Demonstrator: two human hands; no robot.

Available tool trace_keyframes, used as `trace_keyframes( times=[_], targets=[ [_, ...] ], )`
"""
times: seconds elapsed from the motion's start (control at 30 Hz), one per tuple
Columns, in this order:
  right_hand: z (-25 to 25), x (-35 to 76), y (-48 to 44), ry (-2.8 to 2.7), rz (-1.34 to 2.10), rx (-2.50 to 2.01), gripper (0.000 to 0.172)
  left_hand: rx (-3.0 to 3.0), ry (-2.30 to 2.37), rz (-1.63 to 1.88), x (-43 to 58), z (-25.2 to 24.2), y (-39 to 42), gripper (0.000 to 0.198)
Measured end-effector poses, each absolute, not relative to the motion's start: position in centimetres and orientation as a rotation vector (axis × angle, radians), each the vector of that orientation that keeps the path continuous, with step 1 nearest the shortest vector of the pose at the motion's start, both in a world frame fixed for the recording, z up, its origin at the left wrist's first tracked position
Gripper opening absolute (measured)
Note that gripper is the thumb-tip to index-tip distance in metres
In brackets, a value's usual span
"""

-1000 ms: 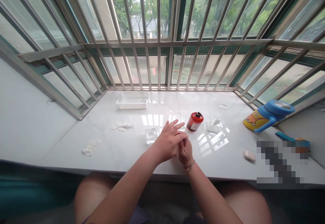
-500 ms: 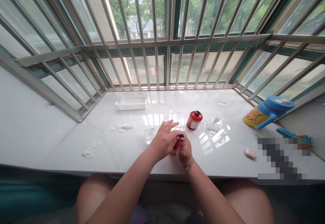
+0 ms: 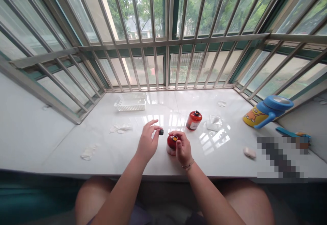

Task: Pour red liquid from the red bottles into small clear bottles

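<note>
A small black screw cap (image 3: 161,132) is pinched between the thumb and fingertips of my left hand (image 3: 147,140), held just left of a round red bottle (image 3: 170,143). That bottle stands upright on the white counter, its mouth uncovered with a yellowish ring showing inside. Around its right side curl the fingers of my right hand (image 3: 184,149). Behind it, slightly to the right, another red bottle (image 3: 194,120) with a white label and a black top stands upright. A clear, square, box-like piece (image 3: 213,124) lies to the right of this second bottle.
On the white counter (image 3: 158,165) are a white perforated basket (image 3: 130,106), crumpled whitish pieces (image 3: 121,128) at left, a pale soap-like block (image 3: 249,153) and a blue-and-yellow cup with a handle (image 3: 265,112) at right. Metal window bars (image 3: 167,66) border the back.
The black cap has come off the near red bottle. My left hand has moved left with it, away from the bottle, while my right hand stays around the bottle.
</note>
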State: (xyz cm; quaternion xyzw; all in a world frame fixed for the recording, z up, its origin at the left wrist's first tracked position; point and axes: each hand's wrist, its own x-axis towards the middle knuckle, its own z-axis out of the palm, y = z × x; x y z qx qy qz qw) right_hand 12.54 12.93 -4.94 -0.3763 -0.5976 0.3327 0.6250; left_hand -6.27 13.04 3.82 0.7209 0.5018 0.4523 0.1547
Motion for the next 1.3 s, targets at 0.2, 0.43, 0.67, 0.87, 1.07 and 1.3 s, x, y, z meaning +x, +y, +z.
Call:
trace_keyframes(
  times=[0.2,0.43,0.67,0.87,1.07,1.3],
  targets=[
    [-4.9,12.7,13.1,-1.408,0.746,-0.863,0.039,2.021,2.104,1.156,-15.1,0.2,12.1,0.025],
    [-5.0,12.7,13.0,-1.419,0.713,-0.870,0.030,1.996,2.399,0.758,-22.6,-3.7,13.1,0.026],
    [-4.9,12.6,13.1,-1.440,0.678,-0.864,0.030,2.038,2.066,1.020,-19.0,-3.1,13.3,0.045],
    [-4.6,12.7,12.8,-1.460,0.696,-0.914,0.039,1.947,1.735,0.858,-12.8,-2.8,13.6,0.074],
    [-4.0,14.5,12.1,-1.618,0.708,-0.992,0.064,1.757,1.669,0.937,-12.0,-2.4,12.7,0.062],
    [-2.6,15.6,7.6,-1.472,0.336,-1.049,0.010,1.566,1.534,0.952,-12.4,1.6,7.4,0.065]
  ],
)
